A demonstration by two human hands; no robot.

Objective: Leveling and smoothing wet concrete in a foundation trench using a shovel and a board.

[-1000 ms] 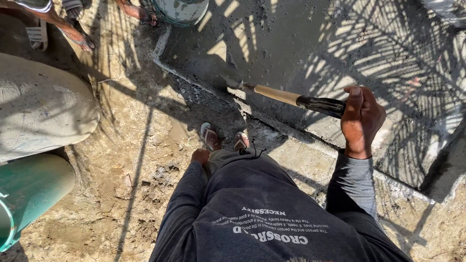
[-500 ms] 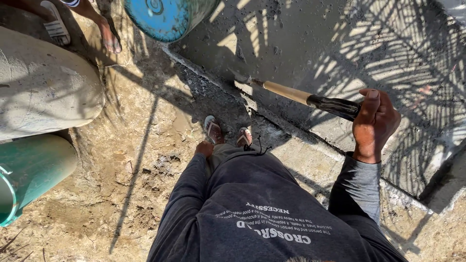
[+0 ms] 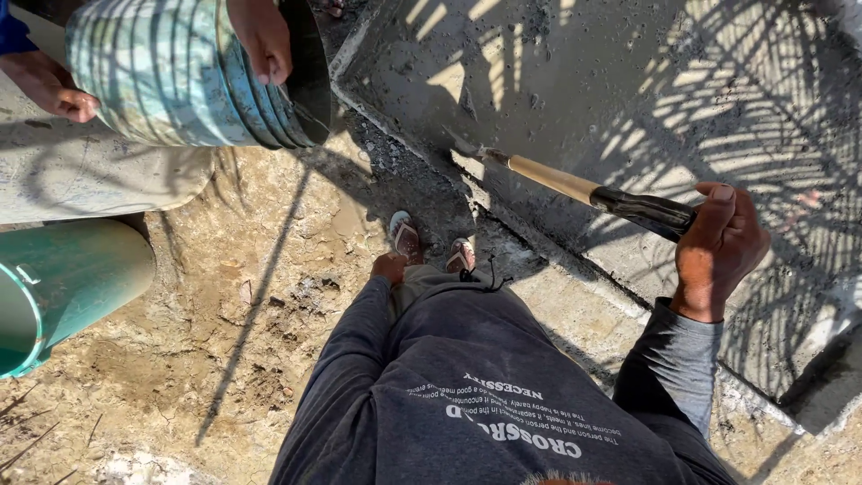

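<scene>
The right hand (image 3: 718, 247) is closed around the black grip of a wooden-handled shovel (image 3: 575, 187), whose long axis runs up-left into grey wet concrete (image 3: 575, 81); the left hand (image 3: 390, 267) rests low on the leg, holding nothing.

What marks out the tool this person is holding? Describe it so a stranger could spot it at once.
Start at the grey wet concrete slab filling the upper right. A long-handled tool slants across its near edge, gripped at the black end by the person's right hand. Its pale wooden shaft and dark grip set it apart from the ribbed blue bucket that another person's hands hold.
</scene>
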